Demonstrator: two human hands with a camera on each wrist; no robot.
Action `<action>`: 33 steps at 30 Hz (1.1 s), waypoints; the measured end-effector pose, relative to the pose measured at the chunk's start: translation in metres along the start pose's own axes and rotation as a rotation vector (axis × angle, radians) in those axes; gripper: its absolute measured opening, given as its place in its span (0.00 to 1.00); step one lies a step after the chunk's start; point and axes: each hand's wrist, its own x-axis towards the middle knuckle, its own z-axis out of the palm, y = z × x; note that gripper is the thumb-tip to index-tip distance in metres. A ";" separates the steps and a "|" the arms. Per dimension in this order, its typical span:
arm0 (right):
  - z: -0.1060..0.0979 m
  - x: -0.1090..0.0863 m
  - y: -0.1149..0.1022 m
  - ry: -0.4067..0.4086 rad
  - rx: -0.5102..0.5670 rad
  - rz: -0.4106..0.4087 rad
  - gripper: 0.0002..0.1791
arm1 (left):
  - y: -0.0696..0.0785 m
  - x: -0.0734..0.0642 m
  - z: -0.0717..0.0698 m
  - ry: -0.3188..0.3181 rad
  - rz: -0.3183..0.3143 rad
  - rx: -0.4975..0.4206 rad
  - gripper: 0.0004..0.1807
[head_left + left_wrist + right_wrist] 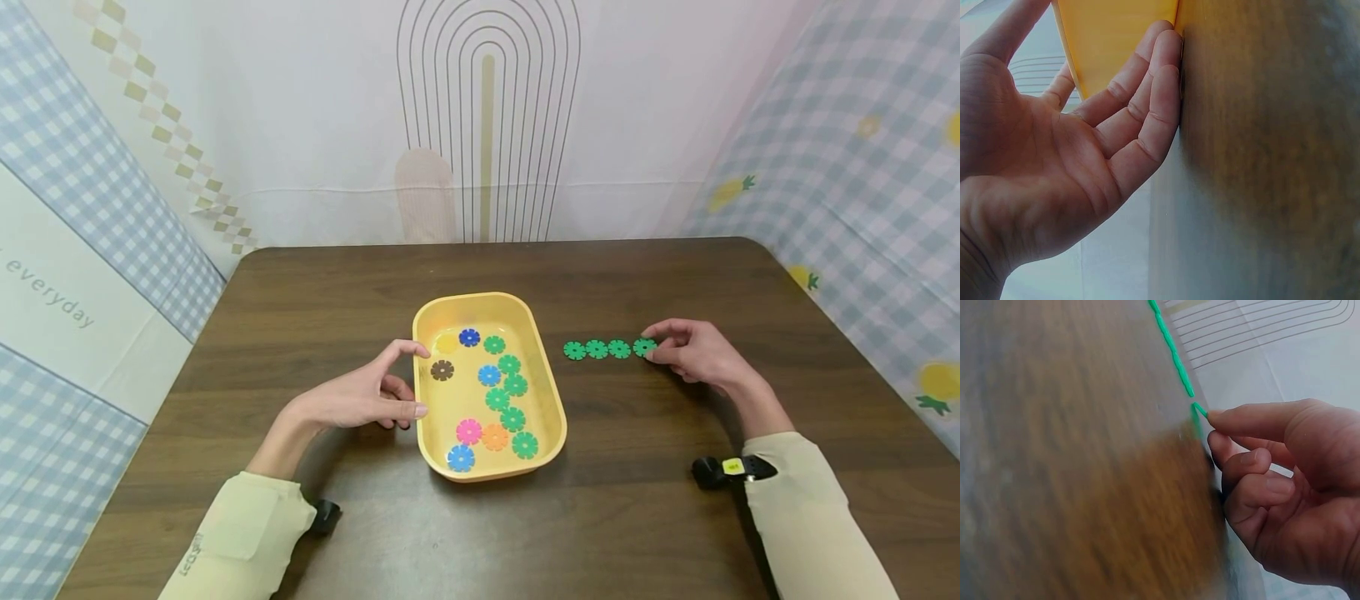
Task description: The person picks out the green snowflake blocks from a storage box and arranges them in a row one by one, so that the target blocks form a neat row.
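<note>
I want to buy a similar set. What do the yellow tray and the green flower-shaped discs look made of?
Yellow tray: probably moulded plastic, glossy, with rounded corners and soft highlights on its wall. Green flower-shaped discs: likely thin rigid plastic, evenly coloured, edge-on flat in the right wrist view.

Bare table [645, 450] between right hand [693, 352] and yellow tray [551, 392]; green disc row [597, 349] blocks path leftward from fingertips.

Your right hand [693, 354] pinches the end green disc [644, 347], tilted, rightmost of four. The row lies right of the yellow tray [551, 400].
</note>
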 end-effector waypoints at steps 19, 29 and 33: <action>-0.001 -0.007 -0.017 0.043 -0.066 -0.066 0.24 | 0.000 0.000 0.000 0.000 -0.004 0.011 0.44; 0.017 -0.017 -0.087 0.091 -0.170 -0.242 0.18 | 0.000 0.000 0.000 0.004 -0.007 0.011 0.44; 0.030 -0.017 -0.111 0.065 -0.144 -0.298 0.17 | 0.001 -0.001 0.000 0.005 -0.009 0.014 0.44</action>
